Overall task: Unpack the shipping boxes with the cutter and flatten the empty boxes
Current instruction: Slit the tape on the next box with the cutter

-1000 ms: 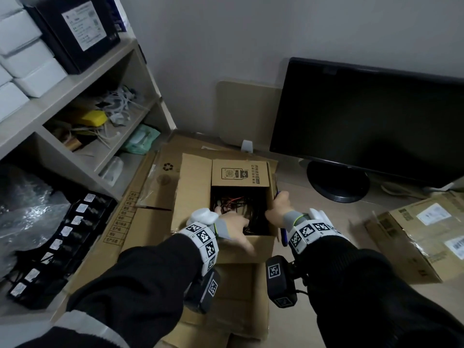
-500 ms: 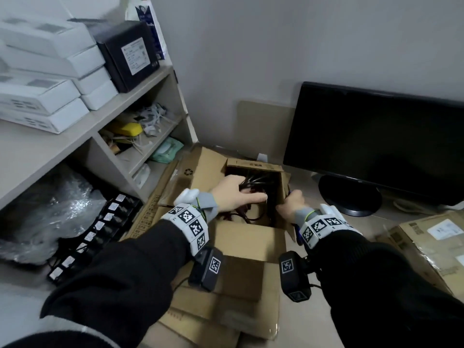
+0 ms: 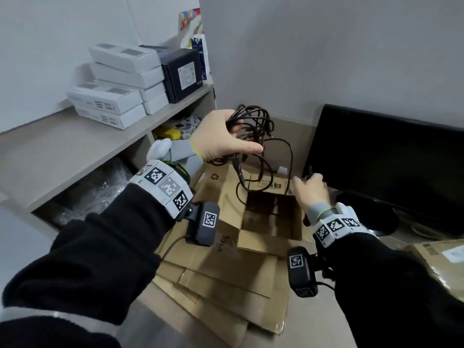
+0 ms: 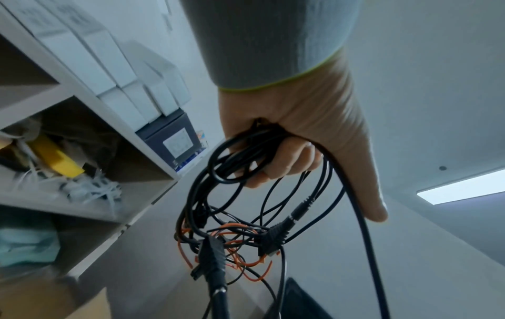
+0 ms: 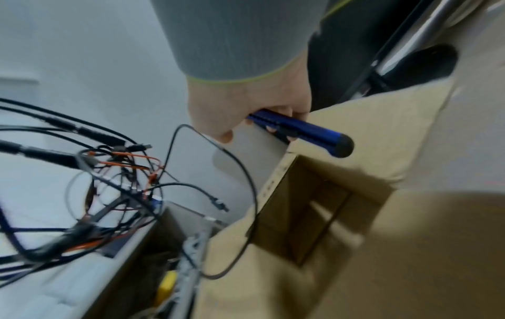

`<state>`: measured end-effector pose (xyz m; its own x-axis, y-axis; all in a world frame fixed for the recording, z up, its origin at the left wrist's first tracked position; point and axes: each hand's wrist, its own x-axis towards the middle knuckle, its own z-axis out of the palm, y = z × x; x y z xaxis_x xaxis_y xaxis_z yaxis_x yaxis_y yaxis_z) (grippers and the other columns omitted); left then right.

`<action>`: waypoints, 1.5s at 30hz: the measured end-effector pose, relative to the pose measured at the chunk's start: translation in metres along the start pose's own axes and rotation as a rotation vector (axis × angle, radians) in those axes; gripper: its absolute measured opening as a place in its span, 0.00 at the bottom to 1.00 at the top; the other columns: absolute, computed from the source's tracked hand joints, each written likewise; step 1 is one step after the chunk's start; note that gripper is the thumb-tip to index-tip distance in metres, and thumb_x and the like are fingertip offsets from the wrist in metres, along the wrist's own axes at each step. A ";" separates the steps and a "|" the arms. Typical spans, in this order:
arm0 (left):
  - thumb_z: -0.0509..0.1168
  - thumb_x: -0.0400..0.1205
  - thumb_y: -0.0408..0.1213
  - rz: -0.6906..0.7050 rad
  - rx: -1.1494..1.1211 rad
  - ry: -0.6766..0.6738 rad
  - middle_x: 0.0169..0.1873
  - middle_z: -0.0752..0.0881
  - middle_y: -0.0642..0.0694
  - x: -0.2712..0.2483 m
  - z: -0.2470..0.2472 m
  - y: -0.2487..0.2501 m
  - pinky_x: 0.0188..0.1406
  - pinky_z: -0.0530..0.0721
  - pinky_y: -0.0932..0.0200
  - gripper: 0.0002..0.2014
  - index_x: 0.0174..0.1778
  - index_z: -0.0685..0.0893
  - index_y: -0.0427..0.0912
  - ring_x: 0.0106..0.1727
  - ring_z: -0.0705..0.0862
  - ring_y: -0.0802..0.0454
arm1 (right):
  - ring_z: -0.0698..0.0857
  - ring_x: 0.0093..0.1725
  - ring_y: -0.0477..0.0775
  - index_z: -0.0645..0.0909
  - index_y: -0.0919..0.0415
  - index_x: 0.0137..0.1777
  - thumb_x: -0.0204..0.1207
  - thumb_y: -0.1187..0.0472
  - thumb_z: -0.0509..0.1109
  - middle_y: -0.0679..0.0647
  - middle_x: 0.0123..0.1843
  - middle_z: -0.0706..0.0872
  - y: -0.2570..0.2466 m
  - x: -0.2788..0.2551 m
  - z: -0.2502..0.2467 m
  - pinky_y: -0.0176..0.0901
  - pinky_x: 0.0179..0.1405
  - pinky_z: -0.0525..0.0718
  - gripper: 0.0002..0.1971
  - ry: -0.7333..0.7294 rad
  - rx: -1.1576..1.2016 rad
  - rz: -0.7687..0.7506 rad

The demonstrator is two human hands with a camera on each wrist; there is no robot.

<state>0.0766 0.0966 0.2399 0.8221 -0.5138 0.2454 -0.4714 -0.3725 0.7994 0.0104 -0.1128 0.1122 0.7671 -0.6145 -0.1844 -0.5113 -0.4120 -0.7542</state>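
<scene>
Black cables [image 3: 253, 136], bunched in the clenched left hand [image 3: 218, 136], have come up out of the open box [image 3: 271, 214] since a second ago, dangling at its 12 o'clock, so it looks nearly emptied and due for flattening; the right hand [image 3: 310, 189] grips the blue cutter [image 5: 300, 133], long axis pointing toward 4 o'clock in the wrist view

Dim, cool indoor light; wrist views blurred and edge-warped.

Open cardboard box [image 3: 270, 222]: upright, flaps spread. Black-and-orange cable bundle [image 3: 253, 136]: raised above it, one strand trailing inside. Blue cutter [image 5: 297, 133]: beside the box's rim.
</scene>
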 end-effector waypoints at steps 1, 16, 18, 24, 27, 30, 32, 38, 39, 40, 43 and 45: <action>0.84 0.60 0.48 0.010 0.002 0.034 0.26 0.75 0.54 -0.002 -0.007 0.004 0.33 0.71 0.63 0.20 0.31 0.77 0.50 0.29 0.72 0.59 | 0.78 0.58 0.63 0.66 0.67 0.68 0.82 0.48 0.60 0.62 0.60 0.79 -0.016 -0.005 0.001 0.48 0.55 0.72 0.24 -0.053 0.123 -0.040; 0.83 0.64 0.41 0.031 0.237 0.368 0.14 0.71 0.63 -0.069 -0.166 0.021 0.24 0.61 0.72 0.15 0.25 0.81 0.51 0.20 0.67 0.66 | 0.85 0.34 0.54 0.66 0.54 0.44 0.77 0.53 0.64 0.58 0.48 0.83 -0.206 -0.091 0.093 0.53 0.42 0.85 0.10 -0.525 0.544 -0.325; 0.82 0.61 0.47 0.017 0.265 0.414 0.14 0.68 0.61 -0.080 -0.202 0.012 0.23 0.59 0.69 0.18 0.19 0.76 0.59 0.21 0.64 0.63 | 0.80 0.20 0.48 0.68 0.60 0.43 0.78 0.65 0.59 0.61 0.39 0.80 -0.230 -0.108 0.114 0.41 0.27 0.80 0.03 -0.560 0.530 -0.381; 0.84 0.62 0.44 -0.081 0.416 0.521 0.20 0.66 0.57 -0.115 -0.299 -0.029 0.23 0.58 0.66 0.29 0.24 0.63 0.49 0.21 0.62 0.61 | 0.76 0.21 0.50 0.66 0.58 0.36 0.80 0.70 0.60 0.57 0.31 0.76 -0.305 -0.160 0.183 0.39 0.21 0.73 0.12 -0.652 0.450 -0.509; 0.84 0.60 0.46 -0.167 0.459 0.583 0.22 0.67 0.54 -0.132 -0.339 -0.059 0.25 0.60 0.63 0.29 0.24 0.64 0.49 0.23 0.62 0.60 | 0.80 0.29 0.52 0.64 0.58 0.38 0.78 0.69 0.63 0.58 0.40 0.77 -0.333 -0.174 0.217 0.45 0.27 0.77 0.12 -0.678 0.408 -0.490; 0.82 0.64 0.48 -0.290 0.572 0.584 0.24 0.72 0.56 -0.143 -0.360 -0.092 0.28 0.65 0.62 0.21 0.29 0.73 0.48 0.27 0.70 0.57 | 0.81 0.42 0.56 0.61 0.59 0.45 0.77 0.69 0.65 0.59 0.46 0.74 -0.350 -0.181 0.244 0.53 0.39 0.84 0.12 -0.697 0.350 -0.430; 0.79 0.67 0.53 -0.363 0.701 0.512 0.29 0.79 0.56 -0.148 -0.365 -0.116 0.34 0.71 0.60 0.18 0.39 0.82 0.46 0.35 0.78 0.53 | 0.79 0.47 0.57 0.61 0.61 0.51 0.76 0.69 0.64 0.59 0.48 0.72 -0.357 -0.185 0.258 0.58 0.48 0.86 0.13 -0.718 0.338 -0.413; 0.70 0.71 0.64 -0.454 0.798 0.181 0.57 0.84 0.50 -0.151 -0.363 -0.179 0.61 0.76 0.47 0.31 0.65 0.76 0.52 0.63 0.78 0.46 | 0.73 0.38 0.57 0.62 0.57 0.39 0.74 0.71 0.62 0.57 0.40 0.68 -0.379 -0.192 0.296 0.50 0.36 0.79 0.12 -0.766 0.294 -0.335; 0.68 0.70 0.65 -0.441 0.837 0.132 0.61 0.83 0.53 -0.150 -0.358 -0.182 0.66 0.73 0.44 0.33 0.69 0.73 0.56 0.67 0.76 0.47 | 0.73 0.39 0.57 0.62 0.58 0.38 0.73 0.70 0.63 0.58 0.39 0.68 -0.381 -0.191 0.299 0.50 0.39 0.77 0.12 -0.757 0.282 -0.328; 0.65 0.68 0.68 -0.425 0.869 0.081 0.65 0.80 0.54 -0.149 -0.356 -0.186 0.69 0.70 0.41 0.37 0.73 0.70 0.59 0.70 0.74 0.48 | 0.73 0.39 0.57 0.62 0.58 0.37 0.71 0.70 0.64 0.57 0.38 0.69 -0.383 -0.191 0.302 0.50 0.41 0.76 0.12 -0.751 0.280 -0.321; 0.56 0.59 0.76 -0.430 0.886 -0.035 0.67 0.78 0.49 -0.148 -0.355 -0.200 0.68 0.71 0.37 0.51 0.81 0.55 0.65 0.71 0.72 0.41 | 0.77 0.42 0.58 0.63 0.61 0.41 0.67 0.69 0.65 0.59 0.42 0.72 -0.391 -0.193 0.308 0.58 0.53 0.85 0.12 -0.756 0.314 -0.300; 0.52 0.58 0.80 -0.414 0.919 -0.072 0.60 0.79 0.50 -0.146 -0.355 -0.209 0.64 0.75 0.41 0.52 0.81 0.51 0.68 0.67 0.74 0.42 | 0.78 0.46 0.60 0.65 0.65 0.47 0.69 0.69 0.65 0.59 0.42 0.73 -0.393 -0.194 0.311 0.64 0.59 0.83 0.11 -0.731 0.325 -0.293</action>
<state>0.1685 0.5240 0.2313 0.9698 -0.2436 -0.0139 -0.2419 -0.9674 0.0748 0.1825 0.3775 0.2484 0.9657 0.1217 -0.2294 -0.2018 -0.2047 -0.9578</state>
